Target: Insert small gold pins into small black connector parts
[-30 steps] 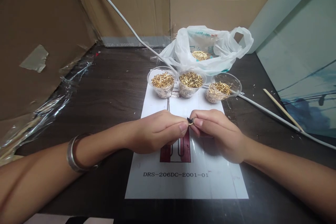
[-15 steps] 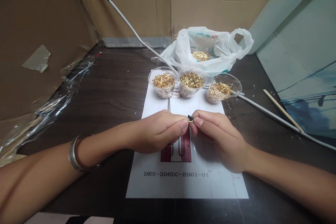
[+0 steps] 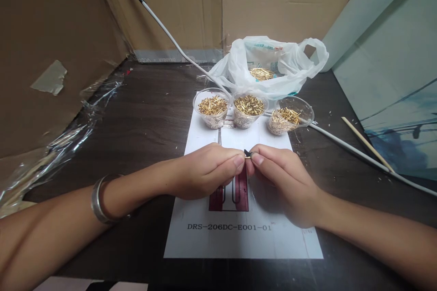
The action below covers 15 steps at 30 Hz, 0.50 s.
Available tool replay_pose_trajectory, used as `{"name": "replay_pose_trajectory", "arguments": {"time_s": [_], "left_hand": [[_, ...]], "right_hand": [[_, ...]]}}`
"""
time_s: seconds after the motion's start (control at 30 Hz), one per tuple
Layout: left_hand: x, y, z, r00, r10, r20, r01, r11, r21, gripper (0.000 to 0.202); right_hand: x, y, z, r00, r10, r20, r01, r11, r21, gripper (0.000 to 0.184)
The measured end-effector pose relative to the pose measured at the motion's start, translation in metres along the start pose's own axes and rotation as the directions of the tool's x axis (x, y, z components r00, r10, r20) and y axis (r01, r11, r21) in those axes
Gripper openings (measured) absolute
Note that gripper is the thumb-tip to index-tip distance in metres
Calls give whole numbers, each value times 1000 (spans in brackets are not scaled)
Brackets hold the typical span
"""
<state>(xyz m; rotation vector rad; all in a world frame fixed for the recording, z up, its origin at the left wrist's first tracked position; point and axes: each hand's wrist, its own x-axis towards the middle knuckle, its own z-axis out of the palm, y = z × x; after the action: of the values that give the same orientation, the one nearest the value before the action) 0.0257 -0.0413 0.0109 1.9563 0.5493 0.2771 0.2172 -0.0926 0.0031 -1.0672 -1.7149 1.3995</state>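
Note:
My left hand (image 3: 211, 170) and my right hand (image 3: 288, 177) meet over the printed sheet (image 3: 235, 241), both closed in a pinch. Between the fingertips shows a thin gold pin (image 3: 247, 158), its ends hidden by the fingers. Just above it a small black piece (image 3: 247, 152) sticks up by my right thumb and index finger; its kind is too small to make out. Beyond the hands stand three clear plastic cups, the left cup (image 3: 212, 122), the middle cup (image 3: 246, 122) and the right cup (image 3: 277, 128), all holding many small gold pins.
Behind the cups lies an open white plastic bag (image 3: 235, 66) with longer gold pins inside. A white cable (image 3: 355, 145) crosses the dark table (image 3: 153, 95), running behind the cups. A wooden stick (image 3: 367, 143) rests at the right. Cardboard walls (image 3: 177, 4) enclose the back and left.
Both hands stay almost in the same place, still pinched together. My right hand has shifted very slightly; the pin and black piece look the same.

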Motion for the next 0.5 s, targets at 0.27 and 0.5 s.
{"name": "replay_pose_trajectory", "arguments": {"time_s": [0.27,0.5], "left_hand": [[0,2,1,1000,0,-13,1,1000,27,38],[0,2,0,1000,-16,13,17,998,-53,37]], "right_hand": [[-1,-1,1,999,-36,1,36,995,-97,33],[-2,-4,5,998,-20,52,25,993,-113,35]]}}
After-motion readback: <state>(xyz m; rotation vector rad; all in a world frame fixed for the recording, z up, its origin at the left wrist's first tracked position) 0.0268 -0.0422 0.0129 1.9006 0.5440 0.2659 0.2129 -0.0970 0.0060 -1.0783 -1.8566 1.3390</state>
